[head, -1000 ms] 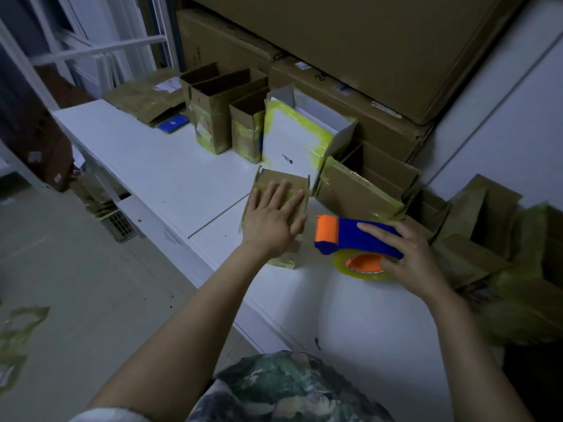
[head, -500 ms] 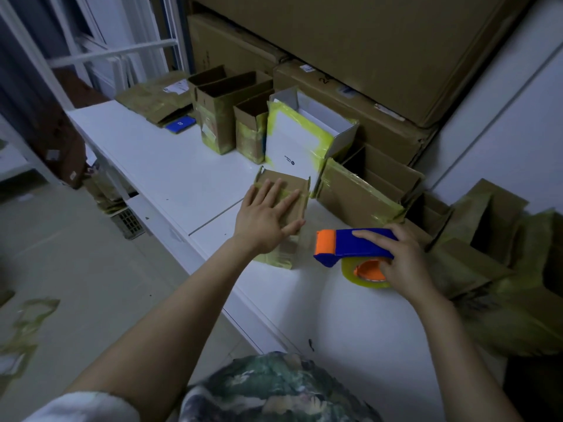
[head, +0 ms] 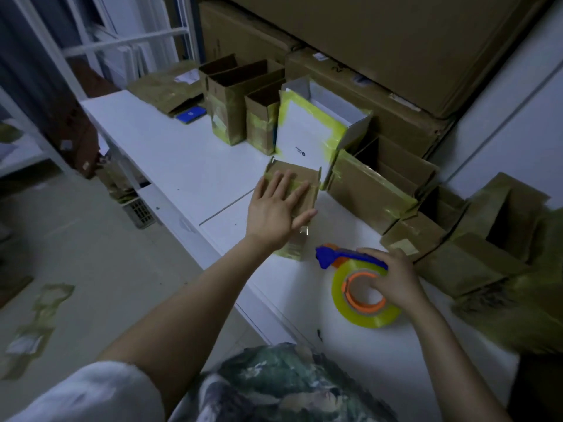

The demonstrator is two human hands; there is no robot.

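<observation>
While the right hand (head: 393,278) curls its fingers over the blue handle of the tape gun (head: 336,257), one fingertip dips into the orange core of the yellow roll (head: 365,313), so the grip is closed on the gun. The gun is tipped on its side, roll face up, low over the table (head: 182,159) near the front edge, its nose pointing left; whether it touches the table I cannot tell. Just beside that nose sits the box (head: 304,178), a small brown one with yellowish tape along its top and near end. The left hand (head: 277,208) lies flat on the box, fingers straight and spread, thumb out to the right, pressing down without curling round anything. Behind the box and touching its far corner stands a white box (head: 307,138), open at the top and edged in yellow tape. Left of that stand open brown boxes (head: 240,95) in a row, and a blue card (head: 191,114) lies on the table near them. More taped brown boxes (head: 368,190) crowd the table's right side, close to the right hand. Big cartons (head: 396,41) are stacked against the wall behind. Tape scraps (head: 45,300) lie on the floor to the left.
</observation>
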